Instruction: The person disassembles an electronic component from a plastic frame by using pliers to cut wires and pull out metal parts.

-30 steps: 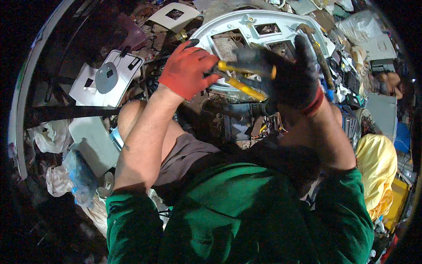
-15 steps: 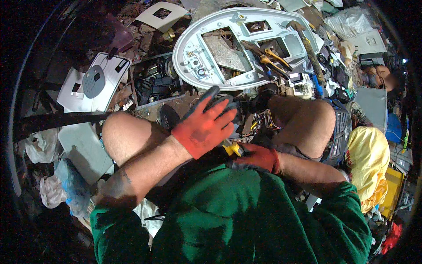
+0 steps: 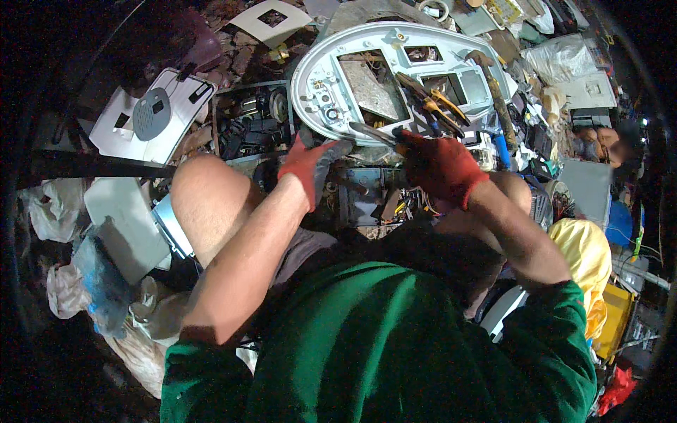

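A pale oval plastic housing (image 3: 300, 88) with rectangular cutouts lies ahead of my knees. My left hand (image 3: 310, 166), in a red and black glove, is at its near left rim with thumb and fingers apart, seemingly touching the edge. My right hand (image 3: 444, 169), gloved alike, is closed round a tool with a long grey tapered blade (image 3: 374, 134). The blade points left across the housing's near rim; the handle is mostly hidden in the glove. Yellow-handled pliers (image 3: 449, 106) rest on the housing's right part, beside a rusty hammer (image 3: 499, 99).
A metal-framed bin (image 3: 247, 116) of dark parts stands left of the housing. Farther left lies a white panel with a grey oval cover (image 3: 151, 114). Small electronic scrap (image 3: 536, 134) piles up at the right, near a yellow bag (image 3: 582, 257). Another person's limb (image 3: 599, 144) shows at far right.
My right hand has risen from my lap to the housing's near rim with the tool. My left hand has dropped from in front of me to the rim's near left edge.
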`<state>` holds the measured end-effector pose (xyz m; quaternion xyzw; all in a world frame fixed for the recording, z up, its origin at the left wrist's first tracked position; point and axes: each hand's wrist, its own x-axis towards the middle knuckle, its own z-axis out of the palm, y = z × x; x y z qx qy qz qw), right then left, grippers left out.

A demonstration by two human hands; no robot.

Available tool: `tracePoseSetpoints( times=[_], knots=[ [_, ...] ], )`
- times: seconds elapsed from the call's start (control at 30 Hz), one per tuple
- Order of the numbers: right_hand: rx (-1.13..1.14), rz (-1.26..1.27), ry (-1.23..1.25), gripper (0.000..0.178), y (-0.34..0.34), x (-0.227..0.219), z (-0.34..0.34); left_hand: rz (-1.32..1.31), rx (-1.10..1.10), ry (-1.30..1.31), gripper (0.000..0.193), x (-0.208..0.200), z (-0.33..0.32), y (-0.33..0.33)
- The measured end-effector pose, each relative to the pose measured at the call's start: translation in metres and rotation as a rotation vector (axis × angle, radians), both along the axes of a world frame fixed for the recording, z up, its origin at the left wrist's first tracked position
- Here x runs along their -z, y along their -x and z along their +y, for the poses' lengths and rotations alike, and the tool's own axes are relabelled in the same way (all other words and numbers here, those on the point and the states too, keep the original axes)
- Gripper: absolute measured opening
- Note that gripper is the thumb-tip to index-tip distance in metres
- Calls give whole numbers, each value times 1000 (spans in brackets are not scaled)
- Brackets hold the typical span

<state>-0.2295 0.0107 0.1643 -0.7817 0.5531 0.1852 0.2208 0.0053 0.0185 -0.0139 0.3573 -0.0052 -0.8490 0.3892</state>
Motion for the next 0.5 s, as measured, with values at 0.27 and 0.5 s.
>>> tracePoseSetpoints(
  times=[0.27,0.5],
  knots=[
    [-546,143,672,43,-8,32,-27,-590,-34,218,75,-32,-8,25],
    [-597,105,742,42,-15,37,-29,-652,-45,242,74,-49,-9,22]
  ],
)
